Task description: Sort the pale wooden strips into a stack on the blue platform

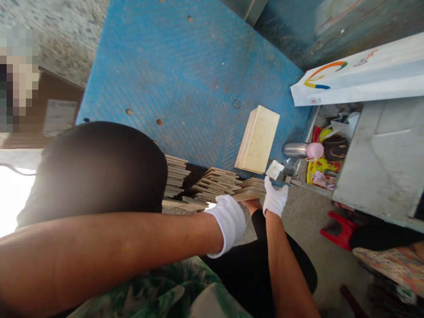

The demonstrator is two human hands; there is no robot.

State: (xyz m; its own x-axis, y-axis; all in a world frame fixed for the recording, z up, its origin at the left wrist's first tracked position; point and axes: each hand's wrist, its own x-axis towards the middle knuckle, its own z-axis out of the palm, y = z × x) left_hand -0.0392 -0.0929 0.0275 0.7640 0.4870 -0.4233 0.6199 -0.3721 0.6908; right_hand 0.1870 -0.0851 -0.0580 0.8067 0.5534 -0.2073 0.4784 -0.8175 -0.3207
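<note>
Here the wooden slats (228, 185) lie touching both gloved hands (274, 198).

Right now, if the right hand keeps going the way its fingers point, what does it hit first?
Probably the small white square piece lying just past the fingertips of the right hand, at the edge of the blue platform. Beyond that stands the stack of pale boards. Depth is unclear, so the hand could pass over the piece.

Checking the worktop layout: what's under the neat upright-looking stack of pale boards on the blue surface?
The pale board stack rests on the blue surface, its lower edge by the fanned thin boards the gloved left hand and right hand touch. Anything beneath it is hidden.
</note>
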